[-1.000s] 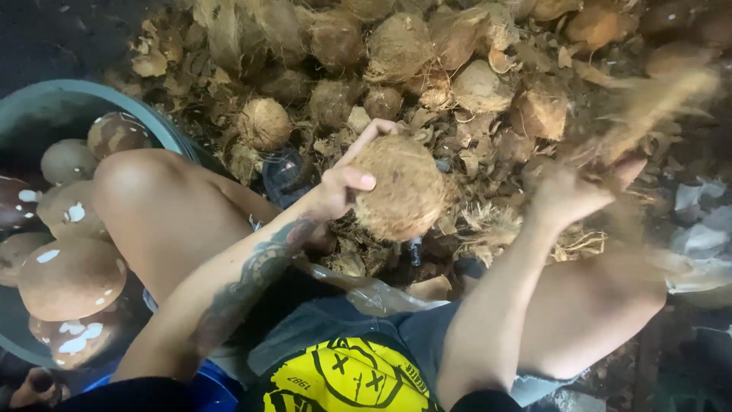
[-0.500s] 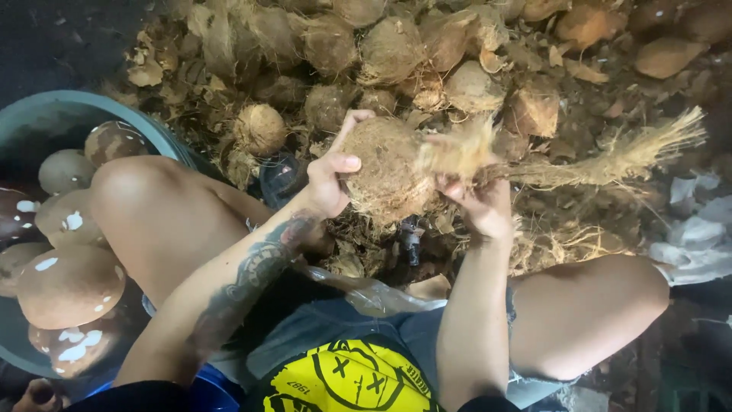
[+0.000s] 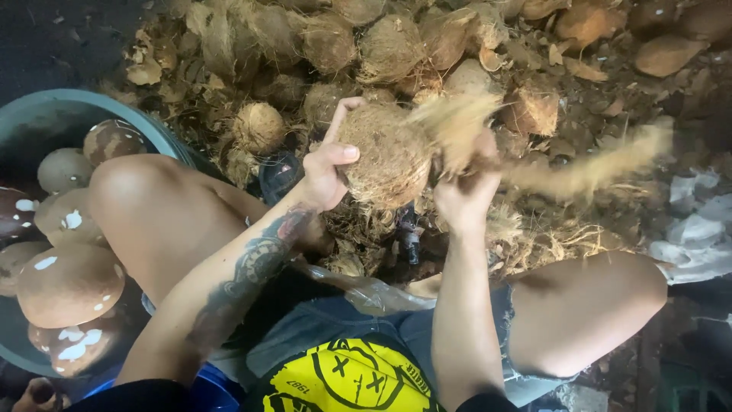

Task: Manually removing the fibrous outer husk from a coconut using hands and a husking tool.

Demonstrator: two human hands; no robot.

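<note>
A round, hairy brown coconut (image 3: 385,156) is held up in front of me, above my knees. My left hand (image 3: 328,172) grips its left side, thumb on top and a finger stretched along the back. My right hand (image 3: 465,191) is closed on a tuft of coconut fibre (image 3: 457,126) at the nut's right side. A long strand of that fibre (image 3: 595,168) trails out to the right, blurred by motion.
A heap of unhusked coconuts and loose husk (image 3: 396,53) fills the ground ahead. A grey-green tub (image 3: 53,114) at the left holds several smooth peeled coconuts (image 3: 69,282). My bare knees flank the work. White crumpled plastic (image 3: 698,229) lies at the right.
My right hand came back in from the far right, took hold of the fibre on the coconut and is pulling it. The left hand has kept its hold on the nut.
</note>
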